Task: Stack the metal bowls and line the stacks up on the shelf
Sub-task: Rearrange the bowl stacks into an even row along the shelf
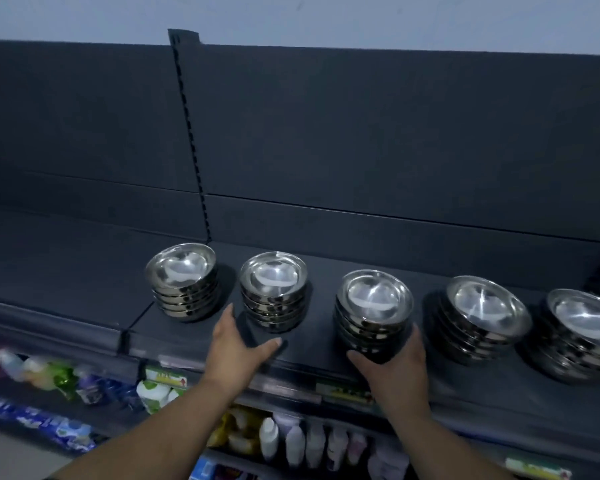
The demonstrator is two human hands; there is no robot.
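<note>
Cups the middle stack (374, 306) at its base with the right hand (394, 365), thumb left, fingers (415, 337) right. Spreads the left hand (236, 344) empty over the shelf (84, 271), left of that stack, farther off.

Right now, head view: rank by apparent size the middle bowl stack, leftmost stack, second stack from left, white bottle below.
1. middle stack, though it sits nearer the camera
2. leftmost stack and second stack: look alike, unranked
3. white bottle
</note>
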